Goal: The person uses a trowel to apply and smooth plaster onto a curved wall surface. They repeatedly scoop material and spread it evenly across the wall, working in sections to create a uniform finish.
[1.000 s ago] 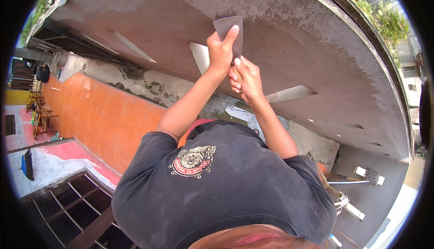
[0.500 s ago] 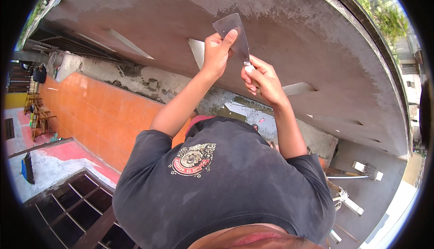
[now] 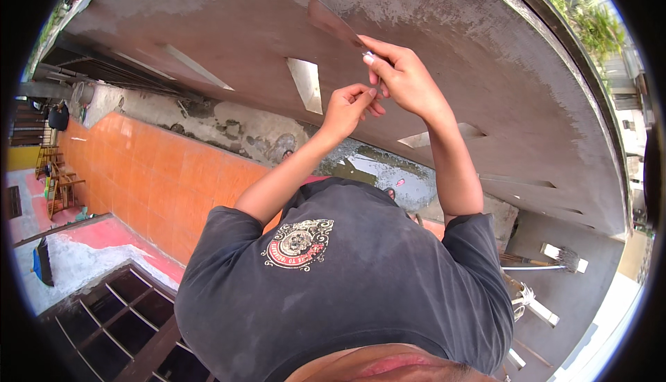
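My right hand (image 3: 409,80) grips a scraper (image 3: 334,24) by its handle, with the thumb pressed along it. The thin, broad metal blade points up and to the left and is seen nearly edge-on, in front of the grey-brown plastered wall (image 3: 236,35). Just below the handle, my left hand (image 3: 345,113) is closed, thumb and fingertips drawn together. Whether it pinches anything or touches the handle end is hidden.
The wall has slanted openings (image 3: 305,85). Below lie an orange tiled floor (image 3: 159,174) and a wet concrete strip (image 3: 388,170). A brush (image 3: 569,262) rests at the right. Wooden chairs (image 3: 62,184) stand far left; a dark barred window (image 3: 104,319) is lower left.
My left hand has let go of the blade and dropped toward the handle end. My right hand has risen with the scraper, whose blade has tilted left and turned nearly edge-on.
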Demonstrator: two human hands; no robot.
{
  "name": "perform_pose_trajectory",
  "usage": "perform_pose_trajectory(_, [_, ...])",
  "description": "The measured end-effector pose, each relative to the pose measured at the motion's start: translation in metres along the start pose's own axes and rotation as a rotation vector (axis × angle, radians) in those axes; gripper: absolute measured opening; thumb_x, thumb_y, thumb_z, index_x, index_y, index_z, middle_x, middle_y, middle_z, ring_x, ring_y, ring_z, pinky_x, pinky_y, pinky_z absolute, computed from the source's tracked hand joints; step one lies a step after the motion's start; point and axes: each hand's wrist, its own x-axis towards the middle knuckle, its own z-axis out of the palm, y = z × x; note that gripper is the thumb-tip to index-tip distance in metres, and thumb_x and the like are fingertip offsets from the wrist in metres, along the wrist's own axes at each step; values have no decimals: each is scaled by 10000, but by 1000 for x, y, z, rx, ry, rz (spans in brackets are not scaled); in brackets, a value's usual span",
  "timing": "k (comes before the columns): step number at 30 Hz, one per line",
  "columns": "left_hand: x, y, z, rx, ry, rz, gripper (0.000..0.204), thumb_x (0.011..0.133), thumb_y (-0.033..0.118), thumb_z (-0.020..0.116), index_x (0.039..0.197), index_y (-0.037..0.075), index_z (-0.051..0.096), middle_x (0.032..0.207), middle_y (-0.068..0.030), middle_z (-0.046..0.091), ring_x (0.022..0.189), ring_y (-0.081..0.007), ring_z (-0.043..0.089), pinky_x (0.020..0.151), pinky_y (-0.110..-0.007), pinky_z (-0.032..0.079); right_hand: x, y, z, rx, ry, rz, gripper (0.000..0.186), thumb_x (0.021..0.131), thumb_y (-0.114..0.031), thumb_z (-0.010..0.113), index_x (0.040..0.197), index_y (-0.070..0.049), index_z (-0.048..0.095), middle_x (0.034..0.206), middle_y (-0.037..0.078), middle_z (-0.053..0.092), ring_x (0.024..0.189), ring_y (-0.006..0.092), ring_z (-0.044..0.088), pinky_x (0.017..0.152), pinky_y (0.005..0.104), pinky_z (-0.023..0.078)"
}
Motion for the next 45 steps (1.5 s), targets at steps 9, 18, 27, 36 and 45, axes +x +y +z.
perform_pose_trajectory(9, [-14,-11,-9,-31,35,8,259,1037,218,566,1013,-9,688,825,-113,745,736,-134,683,633,-248,470,-113,-46,-83,-30,270,176,445,1048,-101,461,1488,-37,486,700,7,575,457,37,465,395,191,349])
perform_pose_trajectory(18, [-14,-14,30,48,-56,44,224,1026,169,584,984,-24,690,783,-82,715,728,-107,652,672,-240,508,11,-46,-2,-619,68,-367,430,1008,-170,550,1434,-107,549,936,248,667,871,422,623,818,446,484])
perform_pose_trajectory(27, [-17,-20,23,-9,-17,-9,227,1029,203,574,1000,18,703,793,-54,721,740,-98,649,667,-246,481,-82,-96,-70,-700,329,-237,450,947,-17,558,1354,-176,665,658,101,555,514,196,454,562,341,482])
perform_pose_trajectory(36, [-21,-32,60,41,-206,68,116,964,62,582,955,-21,663,821,-89,712,755,-145,667,695,-290,532,-3,13,26,-828,-128,-152,423,993,-153,524,1406,-197,604,890,198,724,778,375,716,723,482,574])
perform_pose_trajectory(45, [-38,-78,85,-68,-304,-458,311,1067,230,464,1254,26,606,1160,-131,711,918,-173,691,754,-287,552,-156,140,-23,-485,473,38,374,897,-185,696,1264,-126,658,1007,117,704,887,328,705,738,430,551])
